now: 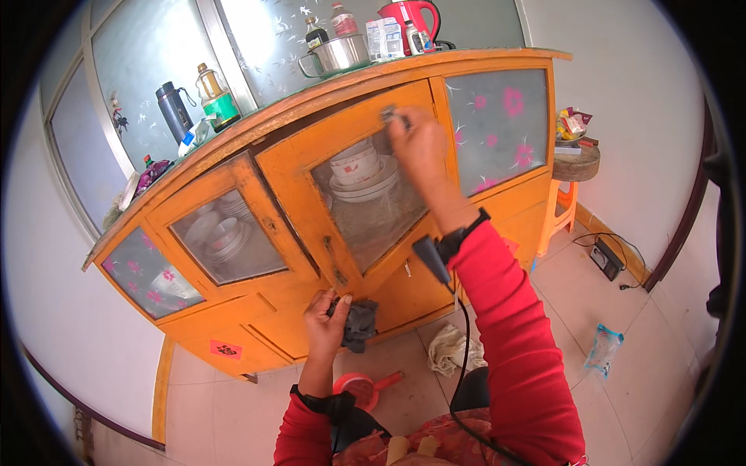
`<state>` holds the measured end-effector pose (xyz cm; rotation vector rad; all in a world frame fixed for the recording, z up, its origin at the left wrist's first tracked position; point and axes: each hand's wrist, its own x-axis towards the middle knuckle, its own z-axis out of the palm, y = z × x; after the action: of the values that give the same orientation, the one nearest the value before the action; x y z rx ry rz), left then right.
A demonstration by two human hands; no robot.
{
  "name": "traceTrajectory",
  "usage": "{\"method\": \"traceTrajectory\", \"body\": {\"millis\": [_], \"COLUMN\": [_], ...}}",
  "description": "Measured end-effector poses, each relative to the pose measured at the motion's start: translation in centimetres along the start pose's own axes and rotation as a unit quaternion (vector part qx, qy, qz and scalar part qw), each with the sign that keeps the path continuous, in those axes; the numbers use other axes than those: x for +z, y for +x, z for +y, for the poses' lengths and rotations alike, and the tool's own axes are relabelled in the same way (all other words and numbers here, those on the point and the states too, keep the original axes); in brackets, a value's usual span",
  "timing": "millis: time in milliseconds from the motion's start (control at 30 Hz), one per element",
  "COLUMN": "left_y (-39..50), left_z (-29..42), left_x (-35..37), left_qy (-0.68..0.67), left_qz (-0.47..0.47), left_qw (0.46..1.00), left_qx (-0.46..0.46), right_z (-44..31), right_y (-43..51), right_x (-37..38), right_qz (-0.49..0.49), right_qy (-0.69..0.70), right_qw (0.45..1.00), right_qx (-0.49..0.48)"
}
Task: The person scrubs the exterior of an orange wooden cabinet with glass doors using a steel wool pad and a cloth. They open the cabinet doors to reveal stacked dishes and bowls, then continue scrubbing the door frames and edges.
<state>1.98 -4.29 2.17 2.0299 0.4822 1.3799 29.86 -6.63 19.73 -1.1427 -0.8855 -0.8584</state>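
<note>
My right hand [418, 140] is raised to the upper right corner of a cabinet door's glass pane [373, 233], its fingers closed on a small grey pad [389, 113] against the door's frame. My left hand [326, 320] grips a dark grey cloth [360, 326] at the lower edge of the same orange wooden door [291, 169], which stands slightly ajar. Through the pane show stacked bowls [354, 166] and plates. A second glazed door [233, 233] on the left has more dishes behind it.
On the cabinet top stand a steel pot [341, 55], a red electric kettle [415, 17], a thermos flask [173, 110] and bottles. Below lie a red plastic dipper [358, 389], a pale cloth [451, 349] and a plastic packet [604, 350]. A stool [576, 165] stands at the right; a cable hangs from my right wrist.
</note>
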Motion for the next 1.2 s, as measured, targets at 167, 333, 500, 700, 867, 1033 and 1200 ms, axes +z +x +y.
{"method": "traceTrajectory", "body": {"millis": [167,333,500,700,867,1033,1200], "left_y": [0.2,0.1,0.0,-0.3,0.5,0.8,1.0], "left_z": [0.2,0.3,0.2,0.2,-0.1,-0.6,-1.1], "left_x": [-0.1,-0.1,-0.2,-0.1,-0.4,-0.5,-0.5], "left_qy": [0.015,0.018,0.006,0.037,0.064,0.039,0.022], "left_qz": [-0.014,-0.014,-0.003,-0.016,-0.003,0.012,0.002], "left_qw": [1.000,1.000,1.000,0.999,0.998,0.999,1.000], "left_qx": [-0.005,-0.014,-0.016,0.006,0.009,0.002,-0.001], "right_z": [-0.8,-8.4,-4.3,-3.9,-11.4,-11.6,-11.2], "right_y": [1.0,-4.5,-1.7,0.7,-3.9,-3.0,-7.7], "right_x": [-1.4,0.4,-0.2,-2.0,-0.1,0.8,-0.7], "right_qz": [-0.045,-0.119,-0.048,-0.083,-0.141,-0.150,-0.167], "right_qy": [0.012,0.104,-0.007,0.004,0.079,0.045,0.046], "right_qw": [0.996,0.980,0.997,0.996,0.976,0.980,0.981], "right_qx": [0.077,-0.118,-0.066,0.023,-0.144,-0.122,-0.090]}}
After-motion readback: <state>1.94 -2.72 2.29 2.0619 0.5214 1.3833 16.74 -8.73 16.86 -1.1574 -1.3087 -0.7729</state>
